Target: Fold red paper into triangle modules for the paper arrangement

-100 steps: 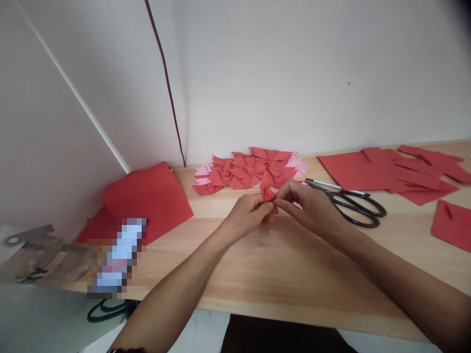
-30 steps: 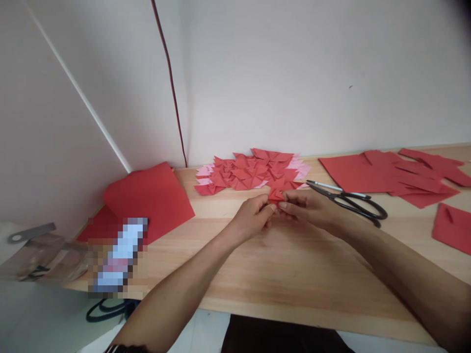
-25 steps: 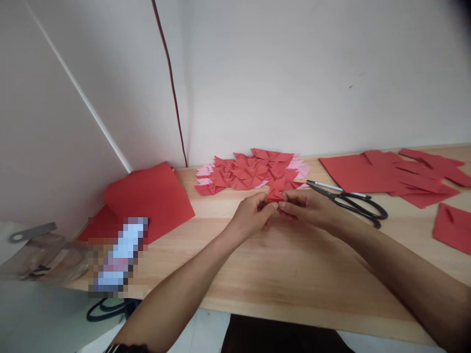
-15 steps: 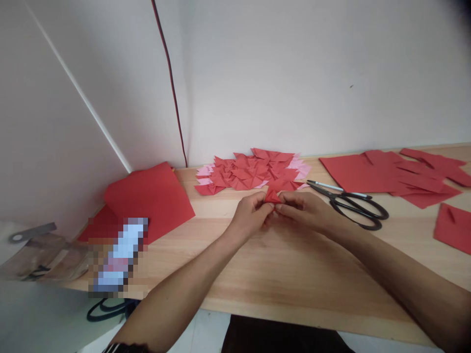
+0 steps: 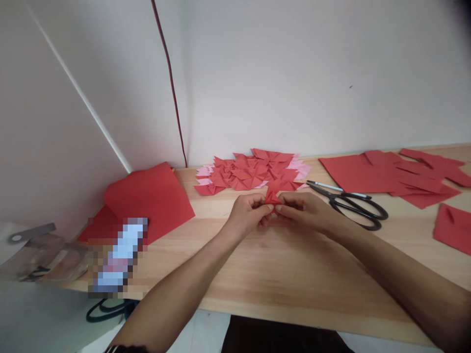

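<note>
Between my two hands is a small folded red paper, its creased triangular top showing above the thumbs. My left hand pinches its left side, and my right hand pinches the right side, thumb tips almost meeting at the lower edge. The fingers behind the paper are partly hidden. Just beyond it lies a heap of folded red and pink paper pieces against the wall. Black-handled scissors lie to the right of my right hand, with a pen beside their blades.
Red paper sheets lie at the left, near a pixelated, phone-like object and a clear plastic bag. More red sheets and cut pieces are at the right. A dark red cable runs down the wall.
My left hand has shifted slightly left, its fingers a little changed around the folded paper. The right hand and the things on the table look the same.
</note>
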`<state>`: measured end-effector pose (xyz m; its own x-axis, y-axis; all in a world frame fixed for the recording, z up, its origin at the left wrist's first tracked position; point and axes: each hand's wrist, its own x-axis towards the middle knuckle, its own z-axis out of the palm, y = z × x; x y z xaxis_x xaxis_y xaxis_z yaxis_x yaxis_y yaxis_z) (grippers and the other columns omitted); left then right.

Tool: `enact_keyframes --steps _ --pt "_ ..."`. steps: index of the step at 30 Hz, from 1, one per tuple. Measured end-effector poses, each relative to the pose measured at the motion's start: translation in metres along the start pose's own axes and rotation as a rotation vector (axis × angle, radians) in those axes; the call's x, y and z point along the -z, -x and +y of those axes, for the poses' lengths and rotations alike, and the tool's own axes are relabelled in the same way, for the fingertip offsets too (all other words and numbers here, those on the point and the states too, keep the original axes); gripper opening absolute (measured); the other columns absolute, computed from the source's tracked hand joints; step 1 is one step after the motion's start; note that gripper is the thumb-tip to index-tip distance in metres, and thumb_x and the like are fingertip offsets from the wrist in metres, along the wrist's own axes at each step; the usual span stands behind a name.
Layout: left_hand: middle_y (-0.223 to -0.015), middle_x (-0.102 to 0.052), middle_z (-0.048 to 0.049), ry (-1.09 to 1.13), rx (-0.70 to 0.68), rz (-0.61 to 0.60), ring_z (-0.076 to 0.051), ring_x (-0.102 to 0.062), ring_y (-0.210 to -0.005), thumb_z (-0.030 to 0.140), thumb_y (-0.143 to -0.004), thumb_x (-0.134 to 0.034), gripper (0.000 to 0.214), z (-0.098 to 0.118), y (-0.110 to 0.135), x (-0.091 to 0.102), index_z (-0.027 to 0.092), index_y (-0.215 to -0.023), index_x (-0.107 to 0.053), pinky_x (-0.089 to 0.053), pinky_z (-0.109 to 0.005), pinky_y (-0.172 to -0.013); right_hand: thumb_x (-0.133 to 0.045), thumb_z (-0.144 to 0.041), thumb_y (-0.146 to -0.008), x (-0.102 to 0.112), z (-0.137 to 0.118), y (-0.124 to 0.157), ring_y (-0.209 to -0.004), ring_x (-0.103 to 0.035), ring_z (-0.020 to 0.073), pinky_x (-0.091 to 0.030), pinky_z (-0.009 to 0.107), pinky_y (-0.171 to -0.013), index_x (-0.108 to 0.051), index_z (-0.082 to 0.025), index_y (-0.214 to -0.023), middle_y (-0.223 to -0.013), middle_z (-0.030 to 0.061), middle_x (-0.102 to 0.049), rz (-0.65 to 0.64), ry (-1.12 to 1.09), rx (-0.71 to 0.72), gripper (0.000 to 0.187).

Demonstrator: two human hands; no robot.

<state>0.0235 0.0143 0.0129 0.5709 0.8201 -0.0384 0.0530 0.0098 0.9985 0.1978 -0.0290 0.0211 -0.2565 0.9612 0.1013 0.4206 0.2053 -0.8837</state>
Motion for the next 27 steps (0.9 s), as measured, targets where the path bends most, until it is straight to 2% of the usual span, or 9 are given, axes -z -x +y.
enact_keyframes --steps 4,9,12,16,22,27 --pt "-0.052 -0.053 0.0028 -0.125 -0.031 0.037 -0.008 -0.049 -0.046 0.019 -0.072 -0.06 0.012 0.0014 0.0007 -0.0001 0.014 -0.062 -0.056 -0.036 -0.02 -0.045 -0.055 -0.035 -0.084 -0.0034 0.0045 -0.0011 -0.054 -0.047 0.0114 -0.034 0.025 -0.051 -0.053 -0.02 -0.067 -0.06 -0.0033 -0.052 -0.015 -0.064 -0.054 0.023" --pt "-0.056 -0.056 0.001 0.008 0.027 0.003 -0.009 -0.05 -0.045 0.019 -0.07 -0.06 0.009 0.0015 -0.0005 -0.0013 0.013 -0.063 -0.058 -0.04 -0.021 -0.045 -0.056 -0.034 -0.082 -0.0013 0.0065 -0.0024 -0.055 -0.051 0.0122 -0.039 0.026 -0.053 -0.058 -0.019 -0.068 -0.061 -0.0024 -0.054 -0.048 -0.152 -0.125 0.021" --pt "-0.058 -0.058 -0.0002 0.076 0.04 -0.027 -0.01 -0.053 -0.046 0.021 -0.072 -0.06 0.011 0.0009 -0.0008 0.0001 0.012 -0.066 -0.058 -0.042 -0.022 -0.046 -0.055 -0.033 -0.083 0.003 0.0075 -0.0028 -0.059 -0.054 0.0131 -0.042 0.027 -0.056 -0.061 -0.019 -0.07 -0.065 -0.0011 -0.058 -0.051 -0.139 -0.121 0.02" --pt "-0.062 -0.061 -0.0018 0.124 0.06 -0.079 -0.01 -0.055 -0.047 0.028 -0.078 -0.06 0.018 -0.0002 -0.0011 0.0023 0.012 -0.07 -0.055 -0.046 -0.023 -0.048 -0.053 -0.032 -0.085 0.0054 0.0086 -0.003 -0.058 -0.051 0.0126 -0.039 0.026 -0.055 -0.057 -0.019 -0.069 -0.064 -0.0014 -0.056 -0.041 -0.093 -0.078 0.02" --pt "-0.063 -0.058 -0.0002 -0.018 0.016 -0.055 -0.008 -0.054 -0.049 0.025 -0.08 -0.059 0.016 -0.0027 -0.0022 0.0008 0.013 -0.072 -0.052 -0.045 -0.021 -0.049 -0.05 -0.034 -0.087 0.0013 0.0061 -0.0028 -0.056 -0.047 0.012 -0.035 0.026 -0.052 -0.053 -0.02 -0.069 -0.061 -0.0023 -0.052 -0.009 0.019 -0.018 0.023" --pt "-0.063 -0.056 0.0007 -0.128 -0.05 -0.029 -0.008 -0.053 -0.049 0.022 -0.082 -0.055 0.012 -0.0047 -0.0025 0.0003 0.014 -0.073 -0.051 -0.042 -0.02 -0.049 -0.048 -0.039 -0.089 0.0015 0.0105 -0.003 -0.058 -0.051 0.0129 -0.039 0.027 -0.056 -0.052 -0.02 -0.072 -0.064 -0.0012 -0.054 -0.047 -0.033 -0.006 0.026"
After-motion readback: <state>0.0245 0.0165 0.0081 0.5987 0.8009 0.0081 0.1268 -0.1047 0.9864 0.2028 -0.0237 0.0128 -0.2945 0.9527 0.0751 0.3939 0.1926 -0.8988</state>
